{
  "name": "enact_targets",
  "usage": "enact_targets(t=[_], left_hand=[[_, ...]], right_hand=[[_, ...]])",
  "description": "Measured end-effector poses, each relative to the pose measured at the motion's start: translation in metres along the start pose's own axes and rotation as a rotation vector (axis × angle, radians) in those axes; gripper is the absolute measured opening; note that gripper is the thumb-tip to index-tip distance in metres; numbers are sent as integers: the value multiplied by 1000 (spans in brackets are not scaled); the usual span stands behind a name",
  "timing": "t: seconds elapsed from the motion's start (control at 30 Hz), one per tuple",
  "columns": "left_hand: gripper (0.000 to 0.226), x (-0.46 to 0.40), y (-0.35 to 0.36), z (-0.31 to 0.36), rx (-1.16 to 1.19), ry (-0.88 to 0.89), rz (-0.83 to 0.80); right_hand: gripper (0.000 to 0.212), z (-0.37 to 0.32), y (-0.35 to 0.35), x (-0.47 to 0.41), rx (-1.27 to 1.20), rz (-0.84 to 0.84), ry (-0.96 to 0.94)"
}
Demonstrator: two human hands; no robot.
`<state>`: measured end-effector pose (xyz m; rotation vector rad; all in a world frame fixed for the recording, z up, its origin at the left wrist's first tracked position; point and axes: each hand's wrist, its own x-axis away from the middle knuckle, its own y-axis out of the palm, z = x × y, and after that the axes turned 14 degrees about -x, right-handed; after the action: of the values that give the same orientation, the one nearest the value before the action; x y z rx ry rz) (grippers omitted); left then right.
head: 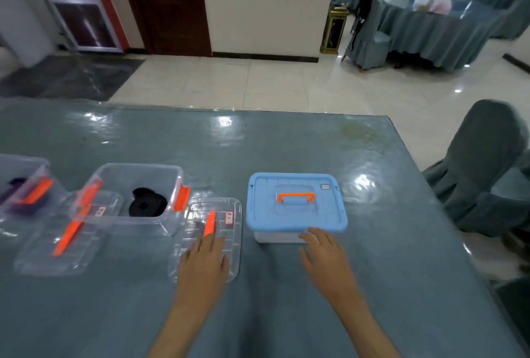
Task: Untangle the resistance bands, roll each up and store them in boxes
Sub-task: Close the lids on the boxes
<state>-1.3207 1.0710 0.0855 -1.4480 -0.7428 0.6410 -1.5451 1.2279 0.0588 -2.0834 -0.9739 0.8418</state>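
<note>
A: In the head view, what do you see on the bench (286,142)?

B: The bench has a grey-green shiny cover. Near the middle stands a box with a blue lid (295,202); the lid is closed on it and has an orange handle (296,196) on top. To the left of it a clear lid (212,237) lies flat on the bench, with an orange strip along its middle and a small label near its far right corner.

A: And the hands?

B: The left hand (205,260) lies flat on the near part of the clear lid, palm down, fingers spread apart and holding nothing. The right hand (325,257) is also open, fingers apart; its fingertips are at the near edge of the box with the blue lid. The picture is a little blurred there, so I cannot tell if they really touch it.

A: Where are the resistance bands?

B: One rolled black band (146,205) lies inside the open clear box (134,194), which stands just left of the clear lid and has orange latches on both sides. A second clear lid (61,240) lies in front of and left of this box, partly under it. At the far left edge there is another clear box (21,182) with something dark purple inside, perhaps a band, but it is cut by the frame and blurred.

A: Anything beside the bench?

B: A chair with a grey-green cover (484,168) stands at the right side.
</note>
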Motion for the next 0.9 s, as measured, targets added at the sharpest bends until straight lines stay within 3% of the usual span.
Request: enact_targets(t=[0.2,0.4,0.57,0.9], left_hand=[[45,67,5,-13,-52,-68,-21],[41,102,7,-46,-90,-77,-1],[39,105,7,-98,-63,-113,4],[44,63,25,-241,9,33,6]], right_hand=[[18,-51,15,42,-38,-155,33],[23,-89,40,65,-81,-209,48],[31,-120,72,67,-34,-273,79],[33,-187,155,54,29,-315,344]])
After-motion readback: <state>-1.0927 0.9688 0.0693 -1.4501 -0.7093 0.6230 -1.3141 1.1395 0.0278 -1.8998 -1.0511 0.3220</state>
